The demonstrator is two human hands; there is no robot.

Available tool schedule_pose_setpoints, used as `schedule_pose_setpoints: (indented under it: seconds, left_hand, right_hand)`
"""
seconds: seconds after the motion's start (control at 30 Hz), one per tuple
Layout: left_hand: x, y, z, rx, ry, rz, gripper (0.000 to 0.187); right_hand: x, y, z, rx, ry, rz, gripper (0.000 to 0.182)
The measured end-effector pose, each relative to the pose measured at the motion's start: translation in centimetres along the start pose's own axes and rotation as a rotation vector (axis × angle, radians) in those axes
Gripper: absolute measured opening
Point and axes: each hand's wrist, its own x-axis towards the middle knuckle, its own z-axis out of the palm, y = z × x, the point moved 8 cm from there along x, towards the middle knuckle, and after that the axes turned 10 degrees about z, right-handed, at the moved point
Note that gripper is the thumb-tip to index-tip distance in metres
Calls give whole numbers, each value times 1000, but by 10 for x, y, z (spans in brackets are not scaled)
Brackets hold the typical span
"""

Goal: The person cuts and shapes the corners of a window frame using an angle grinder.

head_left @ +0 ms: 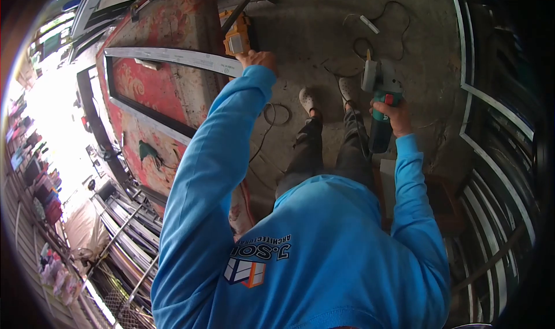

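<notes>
My left hand (260, 61) is closed around the near end of a metal frame (173, 56) partly covered in pale film. The frame lies over a worktable with a worn red patterned top (156, 17). Just beyond this hand, at the table's edge, is a yellow tool or case (237, 37) that I cannot identify. My right hand (396, 118) grips a green-and-black angle grinder (380, 127) with a red switch, held over the floor to the right. Its grey head (381, 77) points away from me.
A loose black cord (406, 31) and a small white object (369, 24) lie on the concrete floor (306, 34). Metal frames (500, 106) lean along the right side. Long metal bars (124, 219) are stacked at lower left. A green item (149, 151) rests on the table.
</notes>
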Motion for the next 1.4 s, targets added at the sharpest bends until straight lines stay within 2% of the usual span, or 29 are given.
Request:
schedule_pose_setpoints:
  seconds: [0.07,0.1,0.17,0.2,0.27,0.3,0.33,0.47,0.53,0.57,0.63,0.67,0.73,0.8,0.83,0.87,0.93,0.97,1.0,1.07,1.27,1.4]
  left_hand:
    - [2,-18,-3,-78,42,-150,33]
    - [3,-25,-3,-75,36,-144,33]
    - [-4,-44,-17,-614,71,-192,39]
    - [-11,-48,-18,-611,69,-190,39]
    - [-23,-41,-25,-560,88,6,37]
    - [-24,-35,-19,-385,152,189,32]
    - [-24,-34,-18,-383,153,187,32]
    - [-16,-23,-10,-385,69,90,29]
    - [-8,-24,-9,-261,51,-38,32]
    - [0,-23,-10,-266,51,-39,32]
    - [15,-37,-10,-281,-16,-200,38]
    - [18,-40,-19,-283,-14,-201,38]
    - [15,-71,-34,-302,35,-406,45]
    - [59,-125,7,-407,141,-391,44]
    - [42,-126,-3,-671,111,-254,45]
    - [40,-137,14,-667,108,-253,45]
    - [39,-124,21,-690,341,169,47]
    - [4,-100,-3,-647,253,100,46]
    - [-17,-79,-21,-646,254,98,46]
    - [-37,-49,-36,-375,174,57,41]
    - [-2,-37,-4,-309,-51,-154,36]
    - [10,-34,5,-200,-133,-147,39]
  right_hand:
    - [-2,-3,2,44,-28,11,38]
    - [-2,-2,0,48,-24,16,38]
    - [-1,-1,-3,43,-27,13,38]
    - [-2,-2,-4,47,-26,15,38]
    - [-3,-5,-6,55,-8,18,34]
    - [-3,-4,-7,57,-10,17,34]
    - [-3,-4,-8,60,-8,23,34]
    - [-4,-3,-10,47,5,22,35]
    - [-5,-2,-10,53,6,16,35]
    - [-6,-1,-9,62,7,11,36]
    - [-8,-2,-7,59,13,4,36]
    - [-8,-2,-7,61,20,-1,36]
    - [-8,0,-9,65,19,11,35]
    - [-9,5,-8,78,18,30,35]
    - [-9,4,-6,86,13,29,34]
    - [-9,3,-6,93,8,26,34]
    - [-5,8,-8,82,12,29,34]
    - [-4,9,-8,65,14,31,34]
    - [-4,7,-5,65,11,29,34]
    - [-5,3,1,49,-16,36,33]
    - [-5,-3,8,19,-18,25,32]
    - [-2,2,9,5,-22,39,38]
